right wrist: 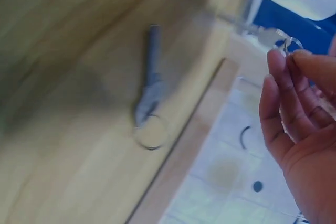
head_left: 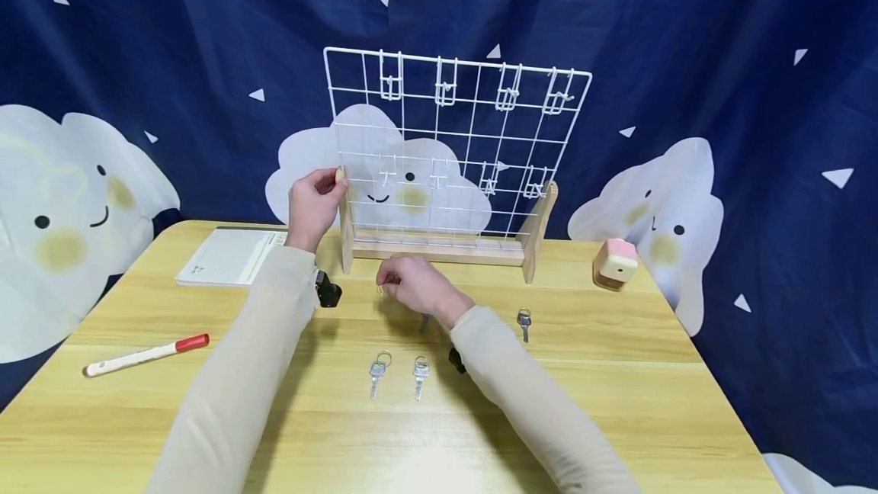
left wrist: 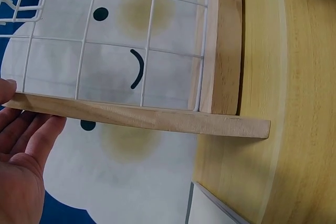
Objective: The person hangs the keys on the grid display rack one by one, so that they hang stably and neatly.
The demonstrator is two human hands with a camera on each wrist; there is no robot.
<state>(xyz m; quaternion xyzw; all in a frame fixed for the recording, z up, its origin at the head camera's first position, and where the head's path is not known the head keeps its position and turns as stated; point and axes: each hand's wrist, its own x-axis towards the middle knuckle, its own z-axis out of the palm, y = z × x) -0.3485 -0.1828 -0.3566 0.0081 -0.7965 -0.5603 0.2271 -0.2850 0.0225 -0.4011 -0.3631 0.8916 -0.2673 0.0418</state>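
Observation:
A white wire grid rack (head_left: 439, 251) with small hooks stands in a wooden base at the back of the table. My left hand (head_left: 315, 200) holds the top of its left wooden post (head_left: 345, 231), thumb on the near side. In the left wrist view that hand (left wrist: 21, 166) lies along the post (left wrist: 157, 119). My right hand (head_left: 411, 284) hovers low in front of the rack and pinches a key ring (head_left: 379, 290) at its fingertips. The right wrist view shows the same hand (right wrist: 299, 124) pinching the ring (right wrist: 291, 42), blurred. Another key (right wrist: 149, 103) lies on the table below it.
Loose keys lie on the wooden table (head_left: 206, 418): two side by side (head_left: 377, 372) (head_left: 420, 373), one under my right wrist (head_left: 424, 322), one to the right (head_left: 524, 321). A notebook (head_left: 229, 256) and a red-capped marker (head_left: 147, 354) lie left. A pink-and-white cube (head_left: 615, 263) sits right.

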